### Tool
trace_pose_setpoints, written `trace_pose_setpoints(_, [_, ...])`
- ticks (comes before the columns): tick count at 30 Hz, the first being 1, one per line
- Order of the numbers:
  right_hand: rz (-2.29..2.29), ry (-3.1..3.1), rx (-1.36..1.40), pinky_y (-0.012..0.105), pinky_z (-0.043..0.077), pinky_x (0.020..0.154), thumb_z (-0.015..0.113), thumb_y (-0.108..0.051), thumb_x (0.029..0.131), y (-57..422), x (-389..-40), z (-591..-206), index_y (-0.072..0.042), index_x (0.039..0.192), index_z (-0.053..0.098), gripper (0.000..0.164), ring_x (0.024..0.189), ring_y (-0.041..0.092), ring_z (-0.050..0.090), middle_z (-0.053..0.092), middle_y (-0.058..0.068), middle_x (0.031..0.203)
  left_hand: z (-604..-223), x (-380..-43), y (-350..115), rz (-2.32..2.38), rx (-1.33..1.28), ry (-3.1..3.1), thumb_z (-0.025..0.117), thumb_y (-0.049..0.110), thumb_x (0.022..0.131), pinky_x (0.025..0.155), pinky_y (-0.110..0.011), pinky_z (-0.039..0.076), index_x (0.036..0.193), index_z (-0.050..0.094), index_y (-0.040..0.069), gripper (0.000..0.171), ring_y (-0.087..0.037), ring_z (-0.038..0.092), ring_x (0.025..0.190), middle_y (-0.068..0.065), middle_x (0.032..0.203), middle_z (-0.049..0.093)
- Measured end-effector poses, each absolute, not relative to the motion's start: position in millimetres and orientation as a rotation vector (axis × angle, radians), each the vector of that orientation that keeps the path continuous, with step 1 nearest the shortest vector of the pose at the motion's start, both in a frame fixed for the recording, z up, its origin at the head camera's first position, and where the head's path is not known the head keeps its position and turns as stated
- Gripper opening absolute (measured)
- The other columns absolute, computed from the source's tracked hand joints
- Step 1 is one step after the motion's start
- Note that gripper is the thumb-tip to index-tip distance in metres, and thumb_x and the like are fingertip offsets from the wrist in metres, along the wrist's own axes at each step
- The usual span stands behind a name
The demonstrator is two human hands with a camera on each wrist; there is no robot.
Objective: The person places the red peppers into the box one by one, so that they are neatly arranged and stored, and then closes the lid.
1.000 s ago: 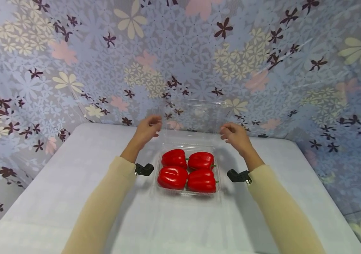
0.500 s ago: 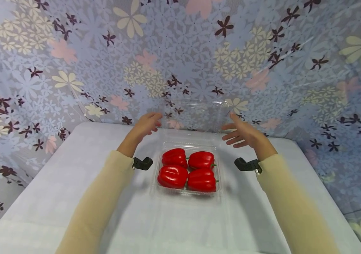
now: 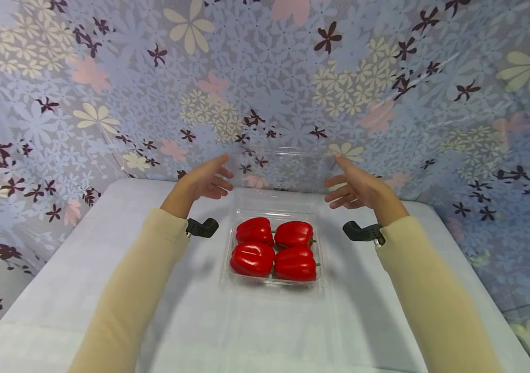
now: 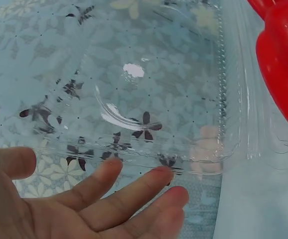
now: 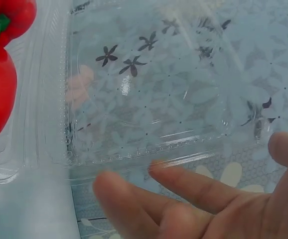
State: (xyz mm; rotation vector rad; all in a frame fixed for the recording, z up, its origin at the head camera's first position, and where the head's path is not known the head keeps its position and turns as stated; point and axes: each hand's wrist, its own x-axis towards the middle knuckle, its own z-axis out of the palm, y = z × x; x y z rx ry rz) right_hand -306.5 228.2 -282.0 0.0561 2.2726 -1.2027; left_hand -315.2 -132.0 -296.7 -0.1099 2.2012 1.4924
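A clear plastic clamshell box (image 3: pixel 271 282) stands on the table, its lid (image 3: pixel 283 171) raised upright at the back. Several red bell peppers (image 3: pixel 252 259) with green stems lie in two rows in its base. My left hand (image 3: pixel 206 180) is beside the lid's left edge, fingers spread and holding nothing. In the left wrist view, its fingertips (image 4: pixel 161 174) come right up to the edge of the lid (image 4: pixel 149 84). Opposite, my right hand (image 3: pixel 358 186) is at the lid's right side, fingers extended and thumb up. The right wrist view has its fingertips (image 5: pixel 161 169) close to the lid's rim.
A white cloth covers the table (image 3: pixel 274 331). Behind it hangs flower-patterned fabric (image 3: pixel 265 77), which shows through the transparent lid. Black camera mounts (image 3: pixel 202 228) are strapped to both wrists, over the beige sleeves (image 3: pixel 120 285).
Both hands had curled fingers near the lid's sides a second ago; the fingers have since straightened. Both hands moved outward from the lid, the left also slightly up. Box and peppers stay put.
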Motion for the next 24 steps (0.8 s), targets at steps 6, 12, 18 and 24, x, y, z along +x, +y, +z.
trace_pose_setpoints(6, [-1.243, 2.216, 0.046, 0.019, 0.049, 0.059, 0.009, -0.090, 0.082, 230.2, -303.7, -281.5, -0.002, 0.151, 0.035, 0.115, 0.089, 0.015, 0.074, 0.050, 0.028, 0.146, -297.1, -314.6, -131.8, 1.454, -0.148, 2.205, 0.018, 0.073, 0.096, 0.106, -0.048, 0.050, 0.136, 0.051, -0.001, 0.089, -0.036, 0.062, 0.118, -0.023, 0.137, 0.060])
trace_pose_setpoints(12, [-1.230, 2.204, 0.016, 0.023, 0.053, 0.065, 0.009, -0.091, 0.081, 230.9, -303.0, -280.0, -0.002, 0.151, 0.035, 0.117, 0.093, 0.017, 0.073, 0.047, 0.029, 0.148, -295.6, -315.6, -135.4, 1.393, -0.106, 2.142, 0.009, 0.087, 0.085, 0.108, -0.049, 0.047, 0.145, 0.045, -0.001, 0.112, -0.037, 0.059, 0.121, -0.027, 0.146, 0.050])
trace_pose_setpoints(18, [-1.185, 2.214, -0.004, 0.033, 0.054, 0.081, 0.008, -0.088, 0.084, 231.4, -298.5, -278.7, 0.000, 0.153, 0.031, 0.114, 0.100, 0.020, 0.072, 0.044, 0.028, 0.150, -291.6, -315.0, -138.6, 1.314, -0.072, 2.173, 0.007, 0.088, 0.084, 0.106, -0.047, 0.049, 0.143, 0.047, -0.002, 0.114, -0.031, 0.065, 0.112, -0.024, 0.142, 0.056])
trace_pose_setpoints(24, [-1.169, 2.192, -0.081, 0.049, 0.049, 0.104, 0.007, -0.086, 0.086, 231.1, -292.8, -279.7, 0.001, 0.155, 0.026, 0.112, 0.134, 0.041, 0.051, 0.037, 0.028, 0.155, -291.9, -314.7, -140.3, 1.296, -0.057, 2.140, 0.003, 0.090, 0.081, 0.109, -0.049, 0.046, 0.145, 0.043, -0.005, 0.122, -0.034, 0.065, 0.113, -0.025, 0.146, 0.052])
